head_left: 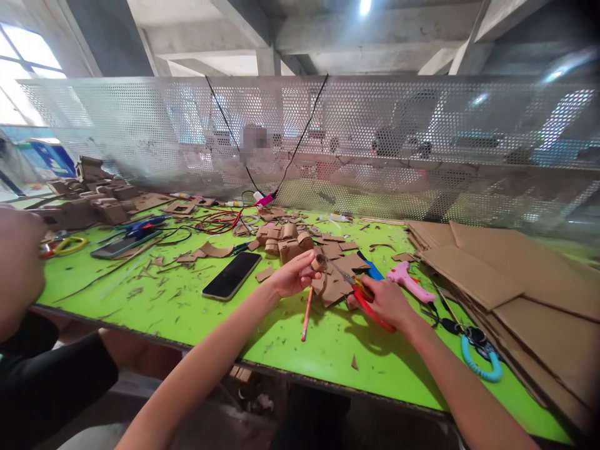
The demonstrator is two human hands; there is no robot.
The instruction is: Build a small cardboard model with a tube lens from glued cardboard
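A small, round brown cardboard tube is held above the lime-green laminate worktop, back from its front edge. The tube is judged already formed; whether trimming is complete cannot be told. It is separate from the blocky brown cardboard assembly behind. The tube is pinched between the left hand's thumb and fingers. Red-and-yellow-handled metal scissors are gripped by the right hand's curled fingers, blades near the tube's rim.

Red-and-yellow-handled scissors, brown cardboard roll, lime-green table
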